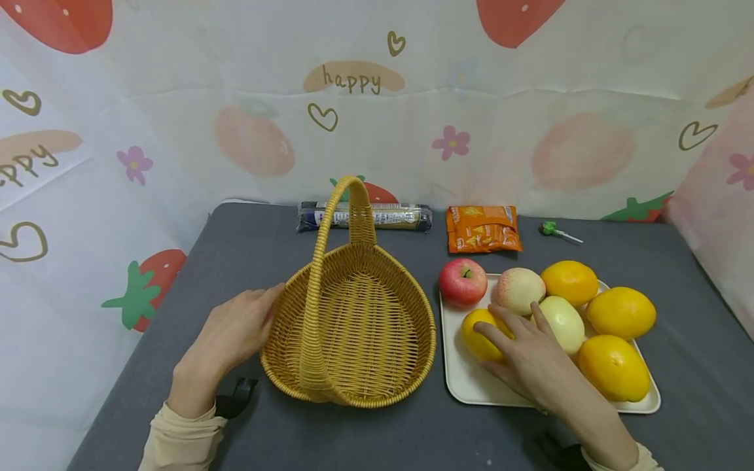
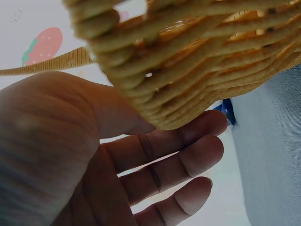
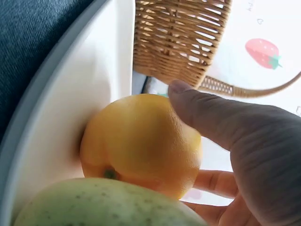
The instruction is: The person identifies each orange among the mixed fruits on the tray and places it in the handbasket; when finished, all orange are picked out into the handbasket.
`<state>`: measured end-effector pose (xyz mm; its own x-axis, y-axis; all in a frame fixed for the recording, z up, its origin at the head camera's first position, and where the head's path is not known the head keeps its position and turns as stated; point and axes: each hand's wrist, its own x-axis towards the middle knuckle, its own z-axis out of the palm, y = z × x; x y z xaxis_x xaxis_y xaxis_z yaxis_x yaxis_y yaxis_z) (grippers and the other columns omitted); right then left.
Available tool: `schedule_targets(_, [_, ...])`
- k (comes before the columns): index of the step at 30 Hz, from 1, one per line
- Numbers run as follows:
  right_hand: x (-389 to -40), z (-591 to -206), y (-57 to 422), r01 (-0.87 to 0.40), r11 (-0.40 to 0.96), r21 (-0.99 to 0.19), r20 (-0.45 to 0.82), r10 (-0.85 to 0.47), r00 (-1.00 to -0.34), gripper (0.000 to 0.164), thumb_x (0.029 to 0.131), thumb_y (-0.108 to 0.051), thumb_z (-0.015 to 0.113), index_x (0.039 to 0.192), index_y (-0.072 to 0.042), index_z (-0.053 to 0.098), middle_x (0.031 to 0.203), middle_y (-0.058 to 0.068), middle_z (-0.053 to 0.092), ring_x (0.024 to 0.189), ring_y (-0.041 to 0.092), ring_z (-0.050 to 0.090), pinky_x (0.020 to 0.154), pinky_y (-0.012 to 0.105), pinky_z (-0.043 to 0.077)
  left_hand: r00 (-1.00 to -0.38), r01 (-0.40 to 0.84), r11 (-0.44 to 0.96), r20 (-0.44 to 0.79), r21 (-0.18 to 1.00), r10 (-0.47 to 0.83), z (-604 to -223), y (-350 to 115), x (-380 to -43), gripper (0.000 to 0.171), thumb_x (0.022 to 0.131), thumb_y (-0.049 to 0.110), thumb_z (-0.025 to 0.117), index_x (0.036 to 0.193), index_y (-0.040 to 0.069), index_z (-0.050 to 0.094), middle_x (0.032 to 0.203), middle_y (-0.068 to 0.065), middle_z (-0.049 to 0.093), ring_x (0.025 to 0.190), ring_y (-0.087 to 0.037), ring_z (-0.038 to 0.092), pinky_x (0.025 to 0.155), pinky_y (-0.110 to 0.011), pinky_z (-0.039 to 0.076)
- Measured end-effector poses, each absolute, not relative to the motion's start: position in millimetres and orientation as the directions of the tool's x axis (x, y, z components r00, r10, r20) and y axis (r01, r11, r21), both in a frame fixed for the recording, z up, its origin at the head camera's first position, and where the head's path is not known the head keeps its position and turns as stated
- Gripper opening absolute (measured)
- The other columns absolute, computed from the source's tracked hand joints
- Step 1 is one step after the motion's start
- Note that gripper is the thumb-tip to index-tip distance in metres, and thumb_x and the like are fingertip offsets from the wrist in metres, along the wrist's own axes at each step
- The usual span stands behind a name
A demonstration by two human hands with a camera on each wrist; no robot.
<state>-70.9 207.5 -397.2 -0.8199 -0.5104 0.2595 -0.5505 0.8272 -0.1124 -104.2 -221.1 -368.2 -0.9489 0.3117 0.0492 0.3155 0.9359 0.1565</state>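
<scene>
On the left side of the wicker basket point(image 1: 424, 288) my left hand point(image 1: 238, 330) touches the outer wall, its fingers point(image 2: 188, 160) extended along it. The basket stands upright with a tall arched handle, and its woven floor is bare. My right hand point(image 1: 533, 360) holds a yellow-orange orange point(image 1: 484, 335) at the left of the white tray point(image 1: 471, 390). In the right wrist view the thumb rests on the orange point(image 3: 141, 141), and the other fingers reach around its far side, partly hidden. A pale green fruit point(image 1: 561, 324) lies close by this hand.
A red apple point(image 1: 463, 282), a pinkish peach point(image 1: 520, 291) and several more yellow oranges point(image 1: 614, 367) crowd the tray. Along the back of the grey table lie a clear-wrapped roll pack point(image 1: 400, 217), an orange snack bag point(image 1: 483, 229) and a green lollipop point(image 1: 549, 228).
</scene>
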Motion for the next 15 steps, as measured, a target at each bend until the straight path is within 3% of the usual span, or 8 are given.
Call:
schedule_targets(5, [-71.4, -398.5, 206.3, -0.561, 0.821, -0.101, 0.245, -0.526, -0.814, 0.064, 0.066, -0.025, 0.09, 0.122, -0.015, 0.06, 0.125, 0.015, 0.059, 0.117, 0.032, 0.058, 0.105, 0.069, 0.033, -0.948, 0.317, 0.935, 0.048, 0.16, 0.314, -367.8, -220.8, -104.3, 0.038, 0.101, 0.015, 0.047, 0.138, 0.004, 0.054, 0.117, -0.017, 0.069, 0.104, -0.036, 0.066, 0.079, -0.053, 0.055])
schedule_targets(9, [-71.6, -400.0, 207.5, -0.59, 0.804, -0.078, 0.271, -0.552, -0.788, 0.075, 0.064, -0.025, 0.092, 0.129, -0.011, 0.057, 0.124, 0.014, 0.057, 0.113, 0.033, 0.057, 0.1, 0.059, 0.043, -0.946, 0.323, 0.933, 0.053, 0.159, 0.319, -367.7, -220.9, -104.2, 0.038, 0.101, 0.014, 0.048, 0.137, 0.004, 0.054, 0.116, -0.017, 0.069, 0.103, -0.036, 0.066, 0.079, -0.053, 0.055])
schedule_targets(15, [-71.0, -399.6, 208.2, -0.603, 0.794, -0.077, 0.275, -0.565, -0.778, 0.074, 0.064, -0.024, 0.092, 0.129, -0.011, 0.057, 0.125, 0.014, 0.056, 0.11, 0.033, 0.058, 0.091, 0.048, 0.052, -0.949, 0.316, 0.935, 0.04, 0.164, 0.314, -367.7, -221.0, -104.0, 0.039, 0.102, 0.015, 0.047, 0.138, 0.004, 0.054, 0.117, -0.017, 0.069, 0.104, -0.036, 0.066, 0.08, -0.053, 0.055])
